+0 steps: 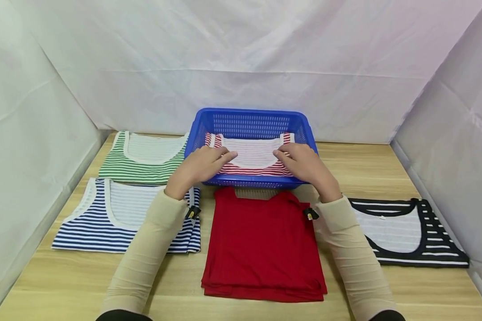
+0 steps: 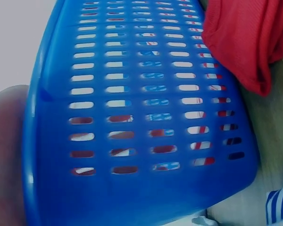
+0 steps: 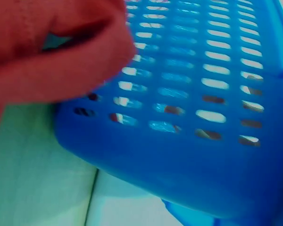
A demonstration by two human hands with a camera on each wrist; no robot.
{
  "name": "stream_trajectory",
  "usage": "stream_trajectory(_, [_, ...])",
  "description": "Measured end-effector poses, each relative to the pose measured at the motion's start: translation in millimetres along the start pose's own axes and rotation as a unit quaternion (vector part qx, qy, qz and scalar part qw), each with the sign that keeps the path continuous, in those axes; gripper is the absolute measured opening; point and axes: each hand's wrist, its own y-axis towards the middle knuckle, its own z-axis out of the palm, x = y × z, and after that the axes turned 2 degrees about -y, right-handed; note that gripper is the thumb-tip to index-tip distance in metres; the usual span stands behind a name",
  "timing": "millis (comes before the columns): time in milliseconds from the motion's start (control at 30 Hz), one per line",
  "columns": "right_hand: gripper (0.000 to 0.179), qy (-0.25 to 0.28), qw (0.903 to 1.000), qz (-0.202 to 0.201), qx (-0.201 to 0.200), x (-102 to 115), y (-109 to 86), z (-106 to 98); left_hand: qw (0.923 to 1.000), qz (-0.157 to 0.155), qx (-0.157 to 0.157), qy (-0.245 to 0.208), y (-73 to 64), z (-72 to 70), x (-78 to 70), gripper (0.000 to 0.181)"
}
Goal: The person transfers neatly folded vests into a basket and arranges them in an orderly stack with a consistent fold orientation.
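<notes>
A red-and-white striped tank top (image 1: pixel 251 154), folded flat, lies inside a blue plastic basket (image 1: pixel 253 182). My left hand (image 1: pixel 202 165) reaches over the basket's near left corner, its thumb straight above the striped cloth. Over the near right corner, my right hand (image 1: pixel 301 162) is at the top's right side, fingers and thumb relaxed. Neither hand visibly pinches the cloth, and some fingertips are hidden. Through the slots in the left wrist view, bits of red-and-white cloth show; the basket wall (image 2: pixel 132 188) hides most of the left hand.
A folded red garment (image 1: pixel 263 245) lies in front of the basket, between the forearms. Green-striped (image 1: pixel 140 167) and blue-striped (image 1: pixel 92 232) tops lie at left, a black-and-white striped one (image 1: pixel 421 258) at right. White cloth walls (image 1: pixel 241 89) enclose the wooden table (image 1: pixel 36 285).
</notes>
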Motion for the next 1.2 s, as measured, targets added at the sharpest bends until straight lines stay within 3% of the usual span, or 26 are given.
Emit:
stream_trajectory(133, [0.037, 0.012, 0.9995, -0.008, -0.026, 2, -7.4, -13, 0.9975, 0.031, -0.052, -0.036, -3.8, -3.0, -5.4, 0.064])
stream_trajectory(233, [0.034, 0.018, 0.998, -0.014, -0.06, 5, -15.5, -24, 0.9901, 0.066, -0.102, -0.07, -8.4, -5.1, -14.3, 0.061])
stream_trajectory(400, [0.025, 0.017, 0.9906, -0.045, -0.128, 6, -33.9, -40, 0.9668, 0.149, -0.177, -0.109, -16.2, -5.8, -35.6, 0.048])
stream_trajectory(567, [0.02, 0.008, 0.9858, -0.06, -0.157, 2, -54.0, -45, 0.9411, 0.225, -0.208, -0.142, -23.6, -1.7, -57.1, 0.037])
stream_trajectory(667, [0.019, -0.008, 0.9851, -0.055, -0.163, -6, -67.8, -47, 0.9306, 0.246, -0.183, -0.199, -28.4, 4.7, -72.4, 0.036])
stream_trajectory(733, [0.019, -0.023, 0.9851, -0.05, -0.163, -12, -77.5, -48, 0.9204, 0.244, -0.137, -0.273, -32.6, 11.1, -84.1, 0.038])
stream_trajectory(800, [0.018, -0.043, 0.9846, -0.044, -0.163, -21, -86.9, -49, 0.8991, 0.235, -0.081, -0.361, -36.9, 18.5, -96.8, 0.041])
stream_trajectory(867, [0.016, -0.061, 0.9849, -0.037, -0.158, -29, -95.8, -50, 0.8729, 0.221, -0.028, -0.434, -40.3, 27.5, -109.1, 0.044])
stream_trajectory(967, [0.014, -0.081, 0.9852, -0.034, -0.147, -43, -108.1, -50, 0.8434, 0.204, 0.032, -0.496, -42.1, 43.9, -125.6, 0.044])
stream_trajectory(1033, [0.014, -0.091, 0.9854, -0.032, -0.141, -52, -116.0, -50, 0.8317, 0.192, 0.061, -0.517, -41.7, 55.6, -134.7, 0.042])
stream_trajectory(1100, [0.014, -0.095, 0.9864, -0.023, -0.132, -61, -124.1, -51, 0.8272, 0.173, 0.082, -0.528, -39.8, 67.5, -142.5, 0.041])
stream_trajectory(1200, [0.017, -0.096, 0.9904, 0.014, -0.098, -76, -136.3, -57, 0.8181, 0.117, 0.109, -0.552, -35.1, 83.9, -154.2, 0.04])
